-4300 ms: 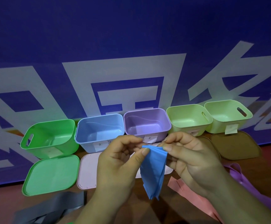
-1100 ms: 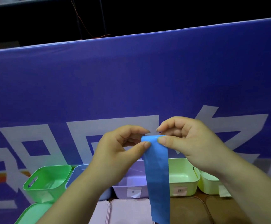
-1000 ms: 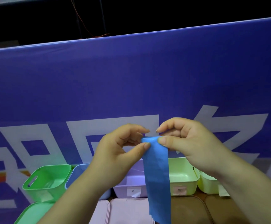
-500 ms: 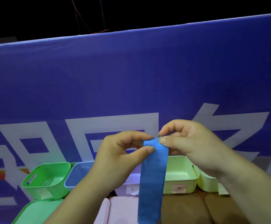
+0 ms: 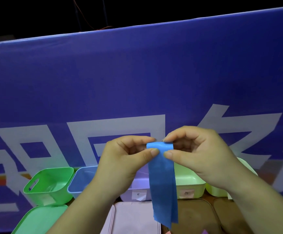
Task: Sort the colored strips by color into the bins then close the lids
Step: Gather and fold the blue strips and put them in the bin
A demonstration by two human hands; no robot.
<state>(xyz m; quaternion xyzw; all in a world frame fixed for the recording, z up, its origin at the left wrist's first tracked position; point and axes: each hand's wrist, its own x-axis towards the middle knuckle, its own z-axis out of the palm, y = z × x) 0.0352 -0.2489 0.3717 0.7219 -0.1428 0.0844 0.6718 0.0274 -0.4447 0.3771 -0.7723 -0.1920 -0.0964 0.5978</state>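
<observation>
Here the blue strip (image 5: 162,183) is held up in the air at mid-frame, its top end folded over into a soft loop and the rest hanging straight down in doubled layers, the lower ends uneven. Both hands pinch that folded top edge. The left hand (image 5: 120,162) has its thumb pressed on the near face of the strip and its curled forefinger behind the top, and the right hand (image 5: 201,157) grips the same way on the other side, so the two thumbs almost meet on the blue surface. The other fingers of each hand are curled in toward the palm. The strip hangs in front of a row of open bins standing against the backdrop. From left to right these are a green bin (image 5: 49,184), a blue bin (image 5: 81,181) mostly hidden by the left wrist, a purple bin (image 5: 137,191), a pale green bin (image 5: 188,183) and a second pale bin (image 5: 215,191) largely covered by the right forearm. The strip itself is in no bin — it crosses the seam between the purple and the pale green one. Small paper labels sit on the fronts of those two, their writing too small to read. Lids lie flat in front of the bins: a green lid (image 5: 36,220), a pink lid (image 5: 134,217) and two brown lids (image 5: 194,215). Behind everything stands a blue banner (image 5: 137,81) with large white shapes.
</observation>
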